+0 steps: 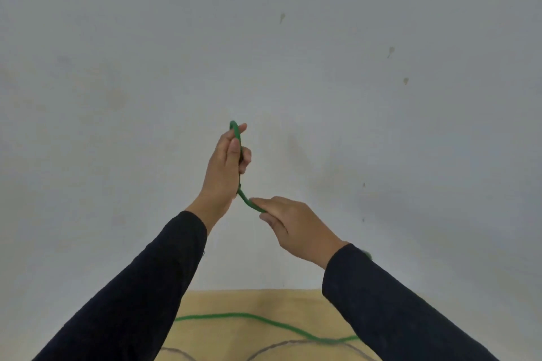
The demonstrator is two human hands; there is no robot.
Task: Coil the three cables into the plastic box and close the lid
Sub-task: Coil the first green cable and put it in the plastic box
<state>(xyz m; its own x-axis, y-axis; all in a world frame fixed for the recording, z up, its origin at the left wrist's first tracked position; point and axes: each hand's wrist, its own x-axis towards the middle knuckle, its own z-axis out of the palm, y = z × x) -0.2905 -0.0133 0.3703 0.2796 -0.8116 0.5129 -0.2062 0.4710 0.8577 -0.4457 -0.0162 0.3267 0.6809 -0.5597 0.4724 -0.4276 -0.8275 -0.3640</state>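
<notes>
We start at the left edge, where our left forearm in its dark sleeve (140,287) rises from the bottom corner toward the middle of the view. Our left hand (225,167) is raised in front of a pale grey wall (117,38), fingers curled and thumb pressed down, closed on the green cable (245,199). The cable's end arcs out over the top of that hand, just above the forefinger, and the cable runs down through the palm and out at the heel of the hand.

From there a short stretch of green cable slopes down and to the right, bridging the gap between our two hands. Our right hand (293,223) sits lower and just to the right, pinching the cable between thumb and forefinger; the remaining fingers are folded underneath. A small bit of green shows just beyond the right sleeve (396,308), near the wrist.

Below the hands, a tan wooden table (249,302) fills the bottom centre. More green cable lies across it in a long loose curve, running from beside the left sleeve over to the right sleeve. A grey cable (281,344) lies on the table nearer to us, curving along the bottom edge of the view and crossing the green one at the right.

A few small brownish marks dot the wall at upper right.
</notes>
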